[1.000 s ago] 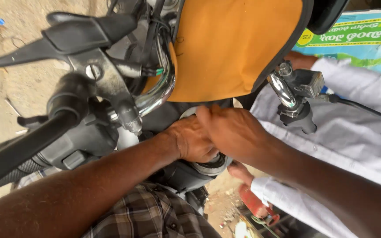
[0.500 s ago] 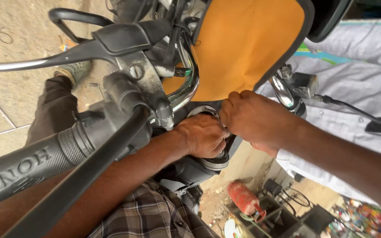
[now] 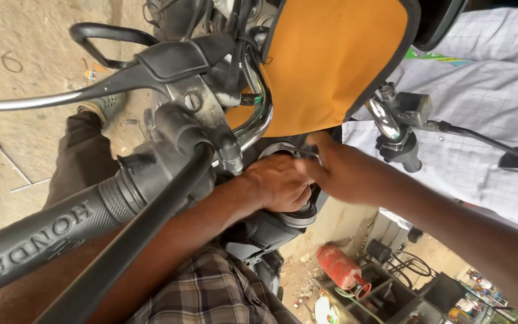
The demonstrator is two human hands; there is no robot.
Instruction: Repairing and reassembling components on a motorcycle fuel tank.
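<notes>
- The left hand is seen curled over a round black housing at the centre of the motorcycle, just below the orange panel; its grip is closed on the housing's upper edge.
- The right hand is placed just beside the left, touching it, fingers bent toward a thin metal piece at the top of the same housing. Whether that piece is pinched cannot be told.
- The housing is located between the 2 hands, behind the chrome bar.
- A black handlebar rubber and a brake lever are recorded in the left foreground.
- A checked sleeve is noted on the left forearm.
- A person in a white checked shirt is standing at right.
- A red cylinder is lying on the ground below.
</notes>
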